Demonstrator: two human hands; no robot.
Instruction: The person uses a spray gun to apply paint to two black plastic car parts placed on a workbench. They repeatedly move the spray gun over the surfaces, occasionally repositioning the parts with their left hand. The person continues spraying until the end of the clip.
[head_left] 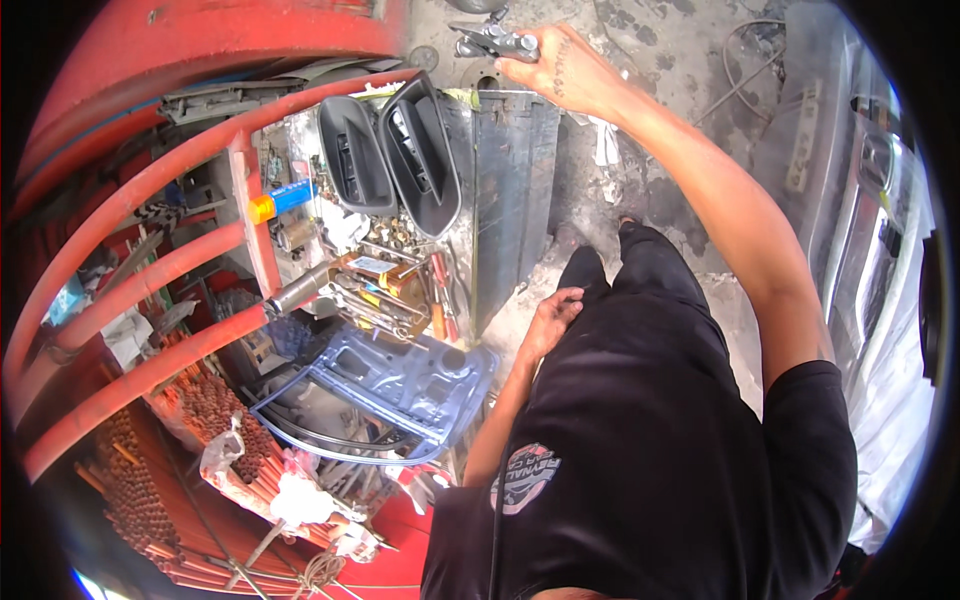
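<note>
My right hand [555, 68] reaches far forward at the top of the view, fingers wrapped round a silver-and-dark metal tool [493, 42]. The tool's exact kind is hard to make out, and my fingers hide part of it. Below it stands a dark upright metal box [515, 180], apart from the hand. My left hand [553, 318] hangs beside my left thigh with its fingers loosely apart and nothing seen in them. Two black plastic trim pieces [355, 155] lean side by side at the left of the metal box.
A red tubular frame [150, 375] curves along the left. Hand tools [375, 300] lie heaped near a blue car door panel [400, 385]. Bundled copper-coloured rods [235, 420] fill the lower left. A plastic-covered vehicle [850, 190] stands at the right; a cable [735, 75] lies on the stained floor.
</note>
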